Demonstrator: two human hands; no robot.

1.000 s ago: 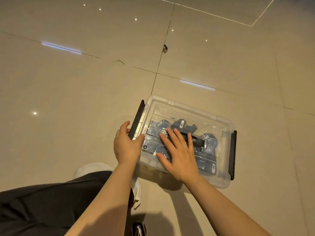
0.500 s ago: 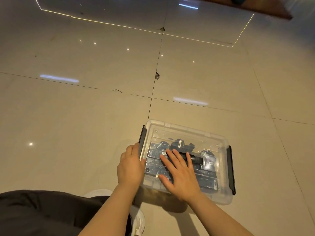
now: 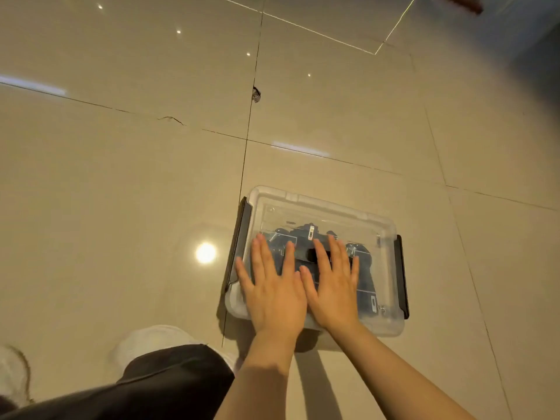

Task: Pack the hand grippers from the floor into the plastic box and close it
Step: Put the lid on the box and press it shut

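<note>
Left hand [image 3: 274, 294] and right hand [image 3: 333, 291] lie flat, fingers straight, pressing the clear plastic box's lid [image 3: 327, 213]; dark metal hand grippers [image 3: 362, 268] show beneath their palms. Closing step, I'd say: next, check the black side latches [image 3: 239, 241] outboard of each hand.

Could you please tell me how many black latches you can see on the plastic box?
2. The left latch runs along the box's left end, beside the left hand. The right latch runs along the right end, clear of the right hand. Neither is hidden.
</note>
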